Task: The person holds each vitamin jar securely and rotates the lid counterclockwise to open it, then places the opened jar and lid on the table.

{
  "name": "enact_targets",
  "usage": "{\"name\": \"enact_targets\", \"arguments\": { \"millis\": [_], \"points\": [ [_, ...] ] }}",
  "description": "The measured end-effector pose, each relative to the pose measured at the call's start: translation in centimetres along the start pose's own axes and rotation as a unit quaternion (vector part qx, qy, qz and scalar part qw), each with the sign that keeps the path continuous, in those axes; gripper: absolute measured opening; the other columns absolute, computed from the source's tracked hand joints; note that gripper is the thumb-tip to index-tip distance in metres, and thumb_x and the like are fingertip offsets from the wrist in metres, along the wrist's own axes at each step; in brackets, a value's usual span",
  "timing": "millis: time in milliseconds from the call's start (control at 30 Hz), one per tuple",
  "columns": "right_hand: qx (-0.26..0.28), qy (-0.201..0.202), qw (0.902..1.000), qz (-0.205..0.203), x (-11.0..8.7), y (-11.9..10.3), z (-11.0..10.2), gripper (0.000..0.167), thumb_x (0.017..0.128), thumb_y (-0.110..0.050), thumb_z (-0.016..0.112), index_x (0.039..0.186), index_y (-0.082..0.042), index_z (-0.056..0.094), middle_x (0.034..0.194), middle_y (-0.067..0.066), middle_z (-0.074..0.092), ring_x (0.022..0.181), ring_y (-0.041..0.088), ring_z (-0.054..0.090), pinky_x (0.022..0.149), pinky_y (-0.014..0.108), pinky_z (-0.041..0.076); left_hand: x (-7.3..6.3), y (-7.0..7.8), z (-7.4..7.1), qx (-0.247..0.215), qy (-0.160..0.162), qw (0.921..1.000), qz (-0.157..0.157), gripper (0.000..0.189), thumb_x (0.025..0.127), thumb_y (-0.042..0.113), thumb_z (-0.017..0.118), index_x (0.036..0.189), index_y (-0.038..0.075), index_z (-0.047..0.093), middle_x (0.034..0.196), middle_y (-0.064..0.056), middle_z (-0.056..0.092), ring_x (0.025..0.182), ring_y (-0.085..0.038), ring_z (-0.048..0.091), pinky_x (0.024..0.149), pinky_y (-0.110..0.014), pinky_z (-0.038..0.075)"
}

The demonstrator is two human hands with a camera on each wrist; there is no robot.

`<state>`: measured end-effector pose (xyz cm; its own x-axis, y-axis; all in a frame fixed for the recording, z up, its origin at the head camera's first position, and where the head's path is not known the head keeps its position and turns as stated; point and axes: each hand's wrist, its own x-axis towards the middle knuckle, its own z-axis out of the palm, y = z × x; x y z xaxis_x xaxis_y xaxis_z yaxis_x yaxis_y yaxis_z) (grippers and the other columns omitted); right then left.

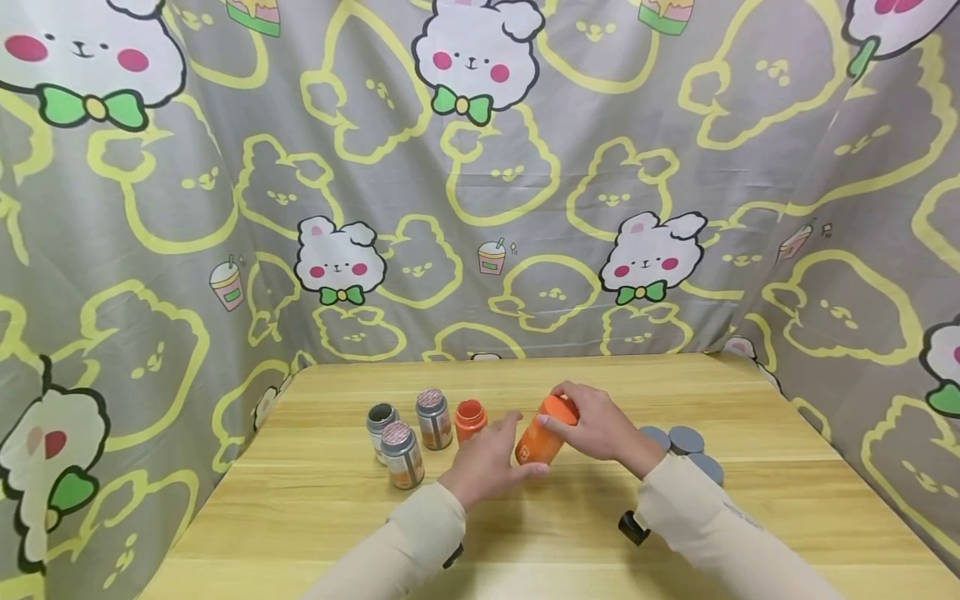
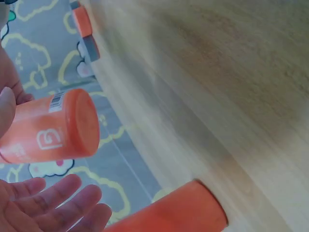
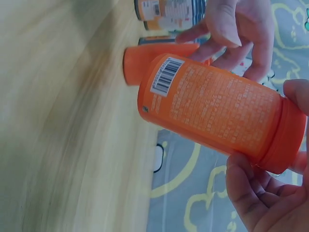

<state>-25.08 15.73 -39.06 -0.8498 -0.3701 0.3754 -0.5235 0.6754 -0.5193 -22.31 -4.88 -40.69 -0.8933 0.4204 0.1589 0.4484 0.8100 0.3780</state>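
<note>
My right hand (image 1: 600,421) grips an orange bottle (image 1: 542,435) by its orange lid (image 1: 560,408); the bottle is tilted and held above the table. A barcode and fine print show on its side in the right wrist view. My left hand (image 1: 489,462) is beside the bottle, fingers spread and apart from it, holding nothing. Behind the left hand stands a second orange bottle (image 1: 471,419), its mouth uncovered. In the left wrist view that bottle (image 2: 174,212) is at the bottom edge, below the lifted one.
Several grey bottles stand at the left: an uncovered one (image 1: 381,414) and others with pinkish patterned tops (image 1: 397,433). Grey round lids (image 1: 705,469) lie on the wooden table (image 1: 337,542) beyond my right wrist. A patterned curtain (image 1: 465,275) encloses the table's back and sides.
</note>
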Motion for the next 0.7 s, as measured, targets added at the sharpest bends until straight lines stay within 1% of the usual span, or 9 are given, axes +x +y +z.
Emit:
{"name": "enact_targets", "arguments": {
  "millis": [67, 133, 200, 267, 333, 433, 567, 700],
  "points": [
    [0.003, 0.001, 1.0, 0.001, -0.2, -0.4, -0.2, 0.038, 0.088, -0.046, 0.067, 0.105, -0.012, 0.06, 0.078, -0.007, 0.055, 0.065, 0.011, 0.05, 0.055, 0.027, 0.045, -0.1, 0.2, 0.0, 0.019, 0.01, 0.9997, 0.013, 0.088, 0.078, 0.064, 0.067, 0.138, 0.005, 0.042, 0.118, -0.015, 0.064, 0.094, -0.025, 0.066, 0.077, -0.041, 0.054],
    [0.006, 0.0, 1.0, 0.003, -0.4, -0.7, -0.3, 0.038, 0.088, -0.046, 0.067, 0.104, -0.012, 0.059, 0.077, -0.007, 0.054, 0.064, 0.011, 0.05, 0.055, 0.027, 0.045, -0.2, 0.3, -0.1, 0.034, 0.019, 0.9989, 0.025, 0.088, 0.077, 0.066, 0.067, 0.136, 0.005, 0.043, 0.107, -0.012, 0.065, 0.082, -0.02, 0.065, 0.068, -0.036, 0.053],
    [0.008, -0.002, 1.0, 0.005, -0.6, -0.9, -0.3, 0.038, 0.088, -0.045, 0.067, 0.104, -0.012, 0.059, 0.077, -0.007, 0.055, 0.064, 0.011, 0.05, 0.054, 0.027, 0.045, -0.2, 0.4, -0.1, 0.038, 0.025, 0.9985, 0.032, 0.086, 0.077, 0.066, 0.067, 0.133, 0.005, 0.044, 0.096, -0.007, 0.064, 0.071, -0.015, 0.06, 0.061, -0.032, 0.05],
    [0.009, -0.005, 0.9999, 0.007, -0.7, -1.0, -0.3, 0.038, 0.088, -0.045, 0.067, 0.104, -0.012, 0.059, 0.076, -0.007, 0.055, 0.063, 0.011, 0.05, 0.054, 0.027, 0.045, -0.2, 0.5, 0.0, 0.039, 0.027, 0.9982, 0.037, 0.082, 0.077, 0.065, 0.068, 0.128, 0.006, 0.046, 0.087, -0.002, 0.06, 0.064, -0.012, 0.054, 0.055, -0.028, 0.046],
    [0.012, -0.008, 0.9999, 0.008, -0.7, -1.1, -0.2, 0.038, 0.088, -0.046, 0.067, 0.103, -0.012, 0.059, 0.076, -0.007, 0.055, 0.063, 0.011, 0.05, 0.054, 0.026, 0.045, -0.1, 0.5, 0.1, 0.04, 0.029, 0.9979, 0.042, 0.078, 0.077, 0.064, 0.07, 0.125, 0.007, 0.046, 0.081, 0.001, 0.056, 0.06, -0.011, 0.051, 0.052, -0.027, 0.043],
    [0.013, -0.011, 0.9998, 0.008, -0.8, -1.2, -0.1, 0.039, 0.088, -0.047, 0.066, 0.103, -0.012, 0.059, 0.075, -0.007, 0.054, 0.062, 0.011, 0.05, 0.054, 0.026, 0.045, 0.0, 0.5, 0.4, 0.047, 0.034, 0.9971, 0.049, 0.075, 0.076, 0.065, 0.07, 0.12, 0.009, 0.046, 0.077, 0.003, 0.052, 0.058, -0.01, 0.048, 0.05, -0.026, 0.041],
    [0.014, -0.013, 0.9998, -0.001, -0.8, -1.4, -0.1, 0.04, 0.088, -0.048, 0.066, 0.102, -0.011, 0.058, 0.073, -0.008, 0.054, 0.06, 0.01, 0.05, 0.053, 0.025, 0.045, 0.0, 0.6, 0.6, 0.064, 0.046, 0.9953, 0.056, 0.074, 0.075, 0.066, 0.07, 0.115, 0.009, 0.045, 0.074, 0.004, 0.05, 0.055, -0.01, 0.047, 0.048, -0.026, 0.04],
    [0.019, -0.014, 0.9997, -0.009, -0.9, -1.5, -0.1, 0.039, 0.089, -0.048, 0.065, 0.1, -0.011, 0.057, 0.07, -0.009, 0.054, 0.058, 0.009, 0.05, 0.052, 0.025, 0.045, 0.0, 0.7, 0.6, 0.079, 0.057, 0.993, 0.067, 0.071, 0.076, 0.065, 0.07, 0.112, 0.009, 0.045, 0.072, 0.004, 0.05, 0.053, -0.01, 0.046, 0.046, -0.025, 0.039]
  ]
}}
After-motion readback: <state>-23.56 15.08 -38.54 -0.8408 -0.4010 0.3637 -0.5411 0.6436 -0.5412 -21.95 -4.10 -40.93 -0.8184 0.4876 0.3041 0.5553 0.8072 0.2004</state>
